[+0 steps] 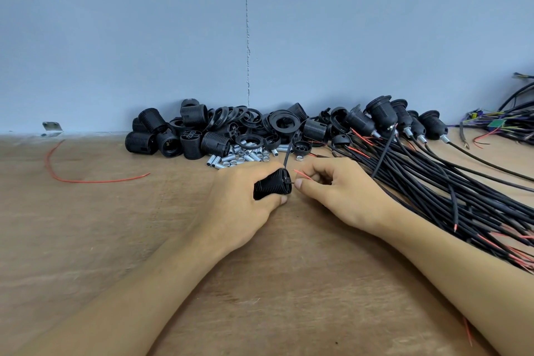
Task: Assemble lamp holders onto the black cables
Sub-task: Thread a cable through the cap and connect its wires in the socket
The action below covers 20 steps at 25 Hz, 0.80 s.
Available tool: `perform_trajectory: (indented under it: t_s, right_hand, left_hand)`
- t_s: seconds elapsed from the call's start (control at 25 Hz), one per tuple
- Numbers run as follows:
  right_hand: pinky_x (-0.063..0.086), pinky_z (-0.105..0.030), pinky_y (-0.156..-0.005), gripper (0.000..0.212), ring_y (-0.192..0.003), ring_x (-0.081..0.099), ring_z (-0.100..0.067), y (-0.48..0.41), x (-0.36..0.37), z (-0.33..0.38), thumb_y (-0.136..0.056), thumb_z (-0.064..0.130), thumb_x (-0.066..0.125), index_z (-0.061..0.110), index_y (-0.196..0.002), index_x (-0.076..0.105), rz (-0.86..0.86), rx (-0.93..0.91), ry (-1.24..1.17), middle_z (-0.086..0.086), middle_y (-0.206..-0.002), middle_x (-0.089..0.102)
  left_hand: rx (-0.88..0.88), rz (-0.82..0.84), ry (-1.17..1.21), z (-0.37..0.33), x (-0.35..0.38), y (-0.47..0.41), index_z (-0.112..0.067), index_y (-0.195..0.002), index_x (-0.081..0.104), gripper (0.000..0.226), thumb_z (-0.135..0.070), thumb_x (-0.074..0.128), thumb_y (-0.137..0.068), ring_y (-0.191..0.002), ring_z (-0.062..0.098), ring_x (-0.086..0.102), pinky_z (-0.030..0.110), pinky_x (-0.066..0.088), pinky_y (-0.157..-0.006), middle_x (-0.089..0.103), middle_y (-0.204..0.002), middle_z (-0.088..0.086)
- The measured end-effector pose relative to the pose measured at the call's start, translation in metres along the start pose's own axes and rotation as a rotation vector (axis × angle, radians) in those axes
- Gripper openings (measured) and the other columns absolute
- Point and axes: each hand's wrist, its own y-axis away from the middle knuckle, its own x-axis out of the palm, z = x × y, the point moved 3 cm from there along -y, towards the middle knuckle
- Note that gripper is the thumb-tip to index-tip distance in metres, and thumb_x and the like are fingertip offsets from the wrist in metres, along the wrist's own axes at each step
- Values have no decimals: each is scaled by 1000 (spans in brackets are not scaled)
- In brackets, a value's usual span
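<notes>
The bundle of black cables (448,182) fans across the right of the table, from the far edge to the near right. The cables look limp and light, so one is best taken close to its stripped end, where it bends least. The pile of lamp holders (202,133) lies far centre against the wall. They look like hard ribbed plastic, light, with grooves that give the fingers purchase around the barrel.

The left hand (242,196) wraps around one lamp holder (271,186) at the table's middle, holding it on its side. A black cable (289,153) rises from the holder's right end. The right hand (338,196), fingers curled, pinches a thin red wire end (302,174) just beside that opening. That bare end looks frail and likely to kink, so it calls for a fingertip grip.

The blue-grey wall (144,37) has a vertical seam. The table (115,240) is brown, matt and scuffed, probably grippy enough to stop parts rolling. Finished holders on cables (404,121) lie far right, a loose red wire (72,179) curls at left, and small metal tubes and nuts (242,156) sit before the pile.
</notes>
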Motion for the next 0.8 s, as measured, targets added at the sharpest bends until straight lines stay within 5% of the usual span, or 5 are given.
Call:
perform_trajectory:
  t_s: [0.4, 0.8]
  right_hand:
    - [37, -22, -62, 12, -65, 45, -5, 2, 3, 4, -90, 15, 68, 16, -79, 66, -23, -70, 80, 6, -70, 55]
    - [36, -25, -62, 22, -63, 44, -4, 1, 5, 4, -91, 20, 69, 22, -70, 62, -9, -55, 44, 11, -65, 52]
  left_hand:
    - [52, 18, -6, -1, 0, 2, -35, -93, 69, 18, -26, 76, -78, -80, 11, 62, 36, 56, -68, 64, -79, -15]
    - [16, 59, 46, 1, 2, 2, -37, -98, 70, 22, -27, 74, -79, -82, 12, 65, 41, 58, -74, 68, -81, -12]
